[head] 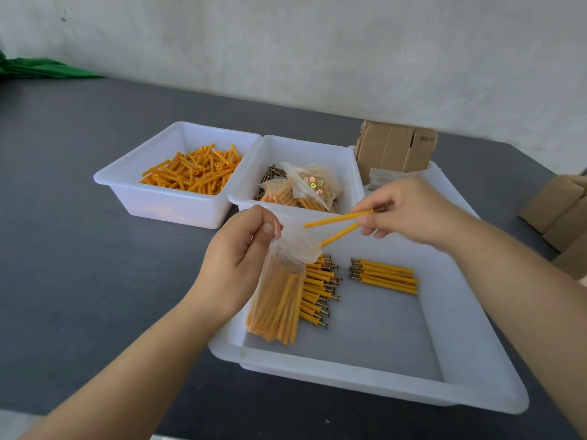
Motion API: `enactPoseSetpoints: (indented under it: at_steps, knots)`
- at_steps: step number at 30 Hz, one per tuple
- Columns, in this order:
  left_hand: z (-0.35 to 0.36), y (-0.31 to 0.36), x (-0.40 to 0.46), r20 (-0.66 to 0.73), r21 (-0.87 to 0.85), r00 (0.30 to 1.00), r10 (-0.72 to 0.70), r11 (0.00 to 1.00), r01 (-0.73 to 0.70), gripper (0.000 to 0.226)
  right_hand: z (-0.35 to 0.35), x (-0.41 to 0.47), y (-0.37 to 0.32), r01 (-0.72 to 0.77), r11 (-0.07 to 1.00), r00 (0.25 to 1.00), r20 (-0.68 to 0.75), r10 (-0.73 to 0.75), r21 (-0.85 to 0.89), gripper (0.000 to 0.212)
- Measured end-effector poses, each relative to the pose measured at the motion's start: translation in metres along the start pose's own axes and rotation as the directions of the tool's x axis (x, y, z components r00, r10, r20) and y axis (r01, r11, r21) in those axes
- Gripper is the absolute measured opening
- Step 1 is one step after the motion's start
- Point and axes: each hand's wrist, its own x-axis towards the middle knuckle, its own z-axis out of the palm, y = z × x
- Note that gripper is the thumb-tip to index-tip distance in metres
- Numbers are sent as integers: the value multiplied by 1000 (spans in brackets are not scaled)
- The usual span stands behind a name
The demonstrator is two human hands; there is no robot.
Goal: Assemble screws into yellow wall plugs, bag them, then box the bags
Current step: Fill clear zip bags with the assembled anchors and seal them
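Head view. Rough whitewashed wall behind; dark grey matte table (pixel 95 249) in front, a crumple of green cloth (pixel 41 69) at its far left edge.

Large shallow white plastic tray (pixel 476 385) nearest the camera, smooth, translucent, rounded rim. On its floor: two groups of assembled plugs, thin yellow sticks with brass-coloured screw heads poking out. One row (pixel 320 290) lies beside the bag, a smaller bundle (pixel 386 276) to its right, apart.

Left hand (pixel 235 262) pinches the mouth of a clear, crinkly plastic bag (pixel 279 300) between thumb and curled fingers; the bag hangs partly filled with plugs, its bottom over the tray's near-left corner.

Right hand (pixel 409 211) holds two plugs (pixel 336 225) by their head ends, fingers closed on them, tips angled down-left toward the bag opening; the lower tip is at the bag's lip.

Behind, two deeper white tubs side by side: left tub (pixel 127 188) heaped with loose yellow plugs; middle tub (pixel 349 173) with dark loose screws and filled bags (pixel 305 188) on top.

Flattened brown cardboard boxes (pixel 394 147) stand at the far right; more cardboard (pixel 559 211) at the right edge.
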Motion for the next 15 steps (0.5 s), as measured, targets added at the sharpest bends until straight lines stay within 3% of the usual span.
enactPoseSetpoints:
  at_steps: [3,6,12,15]
  knots:
    - [0,-1,0,4,-3,1000,5,1000,-5,22,-21,-3,-7,33,969,999,-50,-21,247,19]
    - [0,-1,0,7,-8,1000,0,1000,0,22,-26,-6,-17,57,921,998,2,-63,385,20]
    - [0,-1,-1,20,-22,1000,8,1000,-8,23,14,-3,-30,-7,947,990,138,-40,322,18]
    - [0,-1,-1,26,-33,1000,-8,999,9,22,33,-3,-35,22,979,969,238,-71,203,18]
